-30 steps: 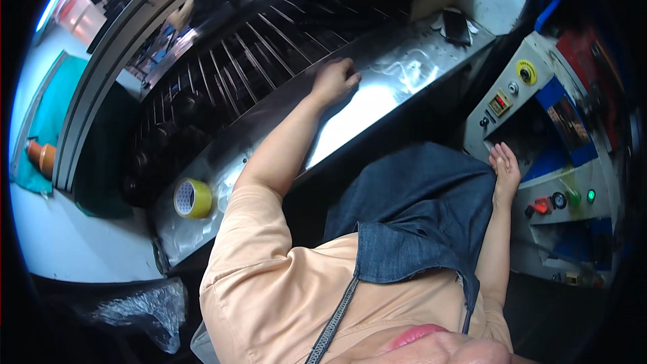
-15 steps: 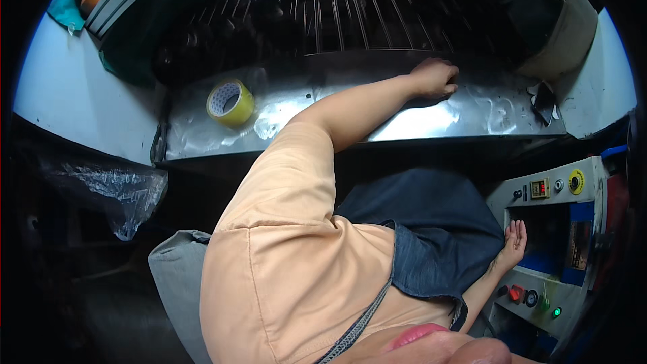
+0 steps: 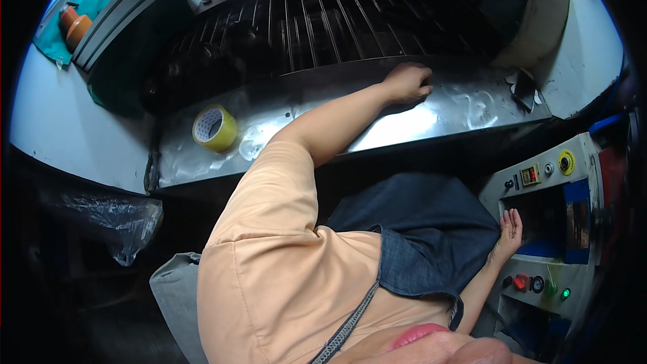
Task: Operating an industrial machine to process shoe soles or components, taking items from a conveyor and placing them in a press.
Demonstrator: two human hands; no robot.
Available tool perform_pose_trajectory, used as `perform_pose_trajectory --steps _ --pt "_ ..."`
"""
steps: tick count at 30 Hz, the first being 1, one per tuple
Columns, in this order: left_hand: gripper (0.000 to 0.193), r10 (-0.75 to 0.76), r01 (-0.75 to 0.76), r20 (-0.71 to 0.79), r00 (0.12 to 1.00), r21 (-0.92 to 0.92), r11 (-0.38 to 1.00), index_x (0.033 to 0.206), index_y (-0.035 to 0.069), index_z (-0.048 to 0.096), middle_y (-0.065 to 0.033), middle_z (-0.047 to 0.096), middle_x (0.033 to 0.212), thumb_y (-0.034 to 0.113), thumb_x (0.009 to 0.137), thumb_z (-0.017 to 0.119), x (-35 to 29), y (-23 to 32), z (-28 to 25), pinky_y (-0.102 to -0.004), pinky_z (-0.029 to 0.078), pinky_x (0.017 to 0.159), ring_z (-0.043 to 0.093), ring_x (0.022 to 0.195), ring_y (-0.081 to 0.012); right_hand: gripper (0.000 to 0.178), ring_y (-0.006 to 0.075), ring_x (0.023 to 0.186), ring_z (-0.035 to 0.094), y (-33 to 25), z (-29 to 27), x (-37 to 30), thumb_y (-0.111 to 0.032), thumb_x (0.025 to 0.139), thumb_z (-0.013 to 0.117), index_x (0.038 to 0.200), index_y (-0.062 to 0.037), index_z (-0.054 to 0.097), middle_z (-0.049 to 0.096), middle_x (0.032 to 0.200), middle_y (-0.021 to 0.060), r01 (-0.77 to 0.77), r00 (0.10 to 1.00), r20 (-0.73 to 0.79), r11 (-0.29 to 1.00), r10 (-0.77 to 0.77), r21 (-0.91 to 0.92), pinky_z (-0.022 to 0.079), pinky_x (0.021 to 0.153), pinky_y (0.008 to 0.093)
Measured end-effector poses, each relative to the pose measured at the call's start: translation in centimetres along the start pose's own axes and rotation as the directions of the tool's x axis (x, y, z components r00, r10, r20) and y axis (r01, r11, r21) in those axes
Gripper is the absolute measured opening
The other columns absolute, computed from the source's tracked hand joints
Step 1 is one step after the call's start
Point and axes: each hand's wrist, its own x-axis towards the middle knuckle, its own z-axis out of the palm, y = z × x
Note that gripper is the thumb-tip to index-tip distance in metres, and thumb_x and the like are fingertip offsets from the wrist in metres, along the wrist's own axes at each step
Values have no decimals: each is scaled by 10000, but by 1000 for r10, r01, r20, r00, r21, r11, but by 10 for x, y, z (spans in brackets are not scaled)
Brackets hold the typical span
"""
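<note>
My left hand [image 3: 408, 83] rests on the shiny metal ledge [image 3: 313, 104], its fingers curled into a loose fist. Nothing sticks out of it, though its underside is hidden. My right hand [image 3: 511, 232] is by my lap, beside a grey control box [image 3: 569, 145]; its fingers are stretched out and it holds nothing. A roll of yellow tape [image 3: 222, 133] lies on the left part of the ledge, well apart from my left hand.
Behind the ledge are dark rollers or bars [image 3: 323, 23]. At the ledge's right end lies a small dark object [image 3: 522, 89]. White panels [image 3: 71, 114] flank both sides. Clear plastic [image 3: 128, 226] hangs at the left. An orange item [image 3: 75, 27] sits at the upper left.
The whole view has shifted slightly, so the ledge and tape appear farther left and lower. Both hands keep their places and poses.
</note>
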Motion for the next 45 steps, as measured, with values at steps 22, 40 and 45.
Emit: perform_pose_trajectory --steps 22,40,45 --pt "240 -18 19 38 999 -35 999 871 15 597 -160 613 834 251 837 625 -1 4 1 -378 474 688 599 770 -270 341 269 1125 558 2 -5 -6 16 918 459 1256 39 486 522 1266 175 12 999 -45 1000 -11 8 468 924 327" --pt "234 68 -67 -72 995 28 997 831 5 567 -188 590 805 216 777 652 1 -1 1 -403 448 700 580 797 -330 355 244 1003 629 -14 12 -13 90 848 395 1174 66 532 601 1121 157 85 994 -63 996 -86 -13 526 838 312" --pt "216 93 -93 -72 993 -4 996 825 -27 550 -195 561 750 163 792 647 -1 10 -3 -377 439 659 552 706 -315 343 240 1000 631 -15 11 -16 83 850 410 1166 66 541 599 1130 159 82 994 -73 997 -82 1 528 829 305"
